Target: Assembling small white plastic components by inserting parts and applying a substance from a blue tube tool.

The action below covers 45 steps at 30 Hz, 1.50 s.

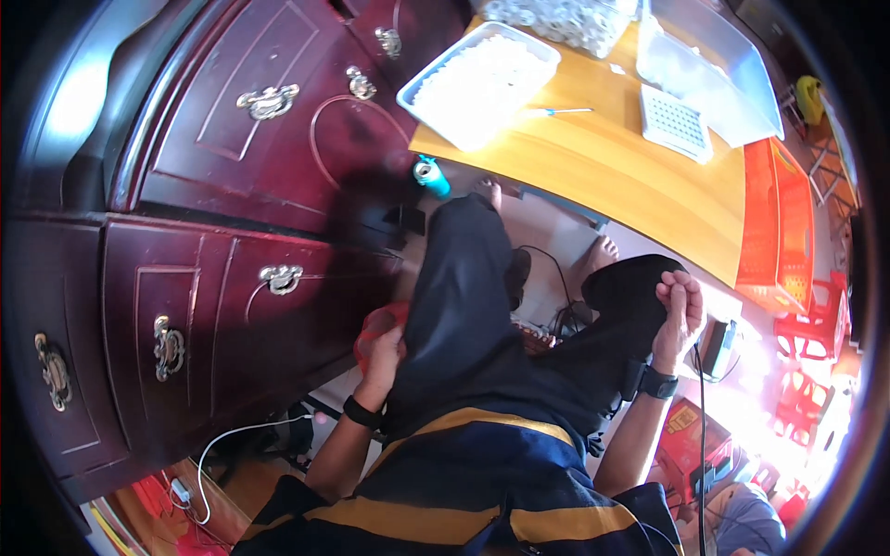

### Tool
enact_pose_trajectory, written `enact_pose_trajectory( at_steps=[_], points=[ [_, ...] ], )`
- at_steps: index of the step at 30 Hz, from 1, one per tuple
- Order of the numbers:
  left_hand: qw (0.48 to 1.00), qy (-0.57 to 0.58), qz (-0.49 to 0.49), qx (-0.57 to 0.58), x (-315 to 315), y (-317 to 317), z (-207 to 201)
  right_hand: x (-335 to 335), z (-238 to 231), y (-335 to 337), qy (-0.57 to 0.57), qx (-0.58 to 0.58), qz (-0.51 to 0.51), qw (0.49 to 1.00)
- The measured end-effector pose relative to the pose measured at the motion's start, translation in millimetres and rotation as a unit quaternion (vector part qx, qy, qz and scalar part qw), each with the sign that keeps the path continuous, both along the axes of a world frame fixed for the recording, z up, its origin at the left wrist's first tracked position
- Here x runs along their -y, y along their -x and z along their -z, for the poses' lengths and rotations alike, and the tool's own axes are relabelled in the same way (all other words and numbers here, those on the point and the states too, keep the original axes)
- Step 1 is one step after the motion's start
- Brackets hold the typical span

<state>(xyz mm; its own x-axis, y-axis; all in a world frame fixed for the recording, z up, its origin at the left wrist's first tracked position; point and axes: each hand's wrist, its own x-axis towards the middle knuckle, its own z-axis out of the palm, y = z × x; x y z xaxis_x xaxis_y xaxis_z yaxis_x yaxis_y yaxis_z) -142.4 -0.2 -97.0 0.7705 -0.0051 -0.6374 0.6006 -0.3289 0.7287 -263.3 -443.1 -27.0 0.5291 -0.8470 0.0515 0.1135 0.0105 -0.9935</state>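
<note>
My left hand (382, 360) is low beside my left thigh, against a see-through red plastic thing (373, 326). Its fingers are mostly hidden, so whether it grips that thing does not show. Over my right knee, my right hand (681, 310) is turned palm up. Its fingers are curled and the thumb rests against them; nothing shows between them. Ahead stands a wooden table (575, 157). On it are a white tray (436, 116) heaped with small white pieces, a blue-and-white pen (565, 111) and a white rack with a grid of holes (675, 123).
Dark red cabinets (232, 185) fill the left side. Further back on the table are a clear bin (756, 93) and a tub of clear pieces (565, 23). Orange baskets (777, 222) stand off the right end. A teal can (432, 176) is near my left foot. Cables hang about.
</note>
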Motion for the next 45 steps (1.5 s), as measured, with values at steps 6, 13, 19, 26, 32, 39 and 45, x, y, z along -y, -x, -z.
enact_pose_trajectory(
  at_steps=[6,13,19,26,32,39,45],
  points=[
    [0.97,-0.03,0.159,0.182,-19,-4,-4,-5,-6,5,-0.036,0.012,-0.008,0.999],
    [0.801,-0.352,0.447,0.186,4,-31,-83,-12,-17,13,-0.083,0.027,-0.039,0.995],
    [0.605,-0.548,0.578,0.023,1,-56,-102,-8,-13,30,-0.078,0.072,-0.029,0.994],
    [0.505,-0.573,0.645,-0.015,22,-79,-110,8,-14,17,0.044,0.037,-0.083,0.995],
    [0.381,-0.557,0.723,-0.149,84,-107,-117,17,-9,18,-0.014,0.088,-0.125,0.988],
    [0.321,-0.517,0.769,-0.197,97,-122,-116,32,5,19,0.002,0.19,-0.161,0.969],
    [0.319,-0.476,0.801,-0.172,108,-128,-112,31,4,22,0.001,0.213,-0.147,0.966]
  ],
)
